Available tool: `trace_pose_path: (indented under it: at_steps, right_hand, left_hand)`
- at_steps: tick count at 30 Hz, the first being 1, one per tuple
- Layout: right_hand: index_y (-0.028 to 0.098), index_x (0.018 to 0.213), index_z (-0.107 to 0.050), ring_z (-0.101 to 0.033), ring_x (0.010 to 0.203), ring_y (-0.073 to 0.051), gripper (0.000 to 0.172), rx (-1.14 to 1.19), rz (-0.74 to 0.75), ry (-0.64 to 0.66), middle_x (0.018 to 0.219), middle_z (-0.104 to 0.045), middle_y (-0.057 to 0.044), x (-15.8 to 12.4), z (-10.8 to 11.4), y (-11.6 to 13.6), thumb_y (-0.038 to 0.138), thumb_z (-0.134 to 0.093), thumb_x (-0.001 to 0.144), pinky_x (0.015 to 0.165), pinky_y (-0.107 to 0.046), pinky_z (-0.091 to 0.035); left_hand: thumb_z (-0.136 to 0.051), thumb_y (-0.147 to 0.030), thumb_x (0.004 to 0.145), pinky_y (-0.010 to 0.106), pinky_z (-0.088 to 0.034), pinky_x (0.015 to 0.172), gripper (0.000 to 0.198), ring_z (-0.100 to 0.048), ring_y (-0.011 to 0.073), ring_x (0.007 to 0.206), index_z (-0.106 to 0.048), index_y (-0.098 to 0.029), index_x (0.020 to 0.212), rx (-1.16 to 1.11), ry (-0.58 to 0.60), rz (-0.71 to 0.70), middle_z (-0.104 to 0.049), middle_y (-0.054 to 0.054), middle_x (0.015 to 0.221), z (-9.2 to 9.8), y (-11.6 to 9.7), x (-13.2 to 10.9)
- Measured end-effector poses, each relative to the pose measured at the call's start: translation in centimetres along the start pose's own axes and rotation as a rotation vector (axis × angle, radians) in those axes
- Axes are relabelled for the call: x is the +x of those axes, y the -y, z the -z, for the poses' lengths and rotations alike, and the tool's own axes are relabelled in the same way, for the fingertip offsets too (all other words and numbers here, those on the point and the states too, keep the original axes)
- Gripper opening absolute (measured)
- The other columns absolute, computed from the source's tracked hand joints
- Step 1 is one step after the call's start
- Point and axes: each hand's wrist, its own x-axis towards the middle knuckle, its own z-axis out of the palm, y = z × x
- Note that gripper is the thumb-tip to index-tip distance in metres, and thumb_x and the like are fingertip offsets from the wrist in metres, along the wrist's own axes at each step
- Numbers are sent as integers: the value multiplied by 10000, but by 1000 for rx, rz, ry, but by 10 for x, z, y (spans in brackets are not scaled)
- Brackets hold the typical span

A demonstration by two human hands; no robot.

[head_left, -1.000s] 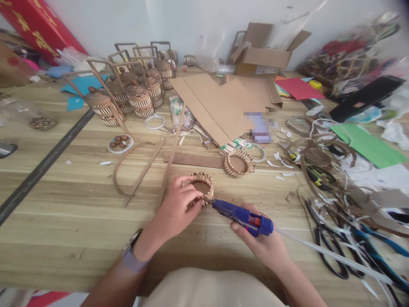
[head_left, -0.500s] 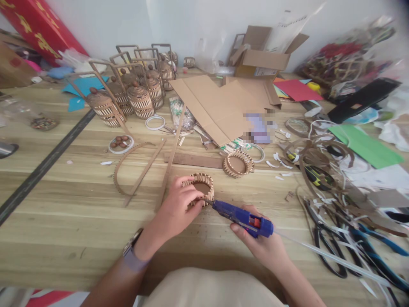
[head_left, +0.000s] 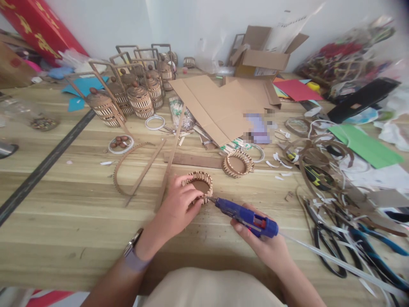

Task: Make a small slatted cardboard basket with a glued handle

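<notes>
A small round basket point(head_left: 207, 181) with a slatted wall and brown base sits on the wooden table in front of me. My left hand point(head_left: 182, 202) grips its near left rim, thumb and fingers pinching the wall. In my right hand point(head_left: 262, 241) is a blue hot glue gun point(head_left: 247, 217), its nozzle pointing left at the basket's near right rim. A long pale glue stick point(head_left: 332, 253) trails from the gun's back. Whether the nozzle touches the wall is hard to tell. A second slatted basket point(head_left: 238, 164) stands just behind, to the right.
Several lidded baskets with tall handles point(head_left: 140, 100) stand at the back left. Cardboard sheets point(head_left: 217, 111) lie in the middle. Scissors point(head_left: 329, 243), pliers point(head_left: 377, 251) and strip coils crowd the right. A dish of brown beads point(head_left: 121, 143) and a curved strip point(head_left: 116, 170) lie left.
The glue gun has shifted slightly right, its nozzle drawing back along the basket's rim. My left hand stays on the basket, which has barely moved.
</notes>
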Motion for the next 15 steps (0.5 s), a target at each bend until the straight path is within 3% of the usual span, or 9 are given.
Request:
trace_pose_path:
  at_steps: [5, 7, 9, 11, 13, 15]
  right_hand:
    - [243, 771, -662, -686, 705, -228, 328, 83, -36, 0, 749, -738, -57, 2, 0, 5, 558, -607, 840, 656, -320, -555]
    - [246, 797, -661, -684, 691, -218, 283, 87, -54, -25, 761, -743, -47, 4, 0, 8, 524, -625, 835, 653, -310, -548]
    - [246, 806, -655, -681, 672, -210, 242, 79, -76, -66, 756, -742, -36, 6, -1, 11, 488, -642, 820, 635, -301, -542]
    - [244, 800, -654, -686, 684, -210, 211, 58, -77, -97, 760, -741, -32, 8, -1, 14, 454, -641, 813, 635, -297, -537]
    - [240, 808, -659, -693, 719, -214, 195, 25, -61, -124, 773, -738, -32, 11, -2, 17, 434, -633, 809, 652, -297, -534]
    - [238, 824, -659, -687, 713, -209, 196, -4, -42, -138, 768, -729, -28, 13, -4, 20, 431, -632, 804, 642, -293, -526]
  left_hand:
    - [-509, -158, 936, 748, -146, 1104, 199, -465, 356, 1242, -698, -215, 914, 267, -4, -33, -677, 50, 828, -11, 3, 0]
    - [-527, -170, 933, 722, -191, 1106, 177, -466, 356, 1233, -697, -211, 963, 278, -34, -48, -690, 58, 882, -11, 1, 0]
    - [-530, -187, 938, 624, -339, 1062, 174, -509, 330, 1155, -693, -199, 999, 223, -84, -54, -699, 71, 924, -4, -8, 0]
    - [-502, -218, 959, 467, -469, 916, 200, -562, 270, 980, -698, -188, 931, 81, -99, -32, -692, 74, 869, 6, -23, 0]
    - [-479, -276, 978, 354, -479, 764, 288, -562, 202, 790, -688, -183, 803, -190, -18, 42, -651, 50, 757, 17, -44, -3]
    - [-499, -398, 976, 258, -426, 605, 346, -541, 134, 652, -706, -182, 801, -627, 277, 199, -618, 14, 705, 22, -65, -6]
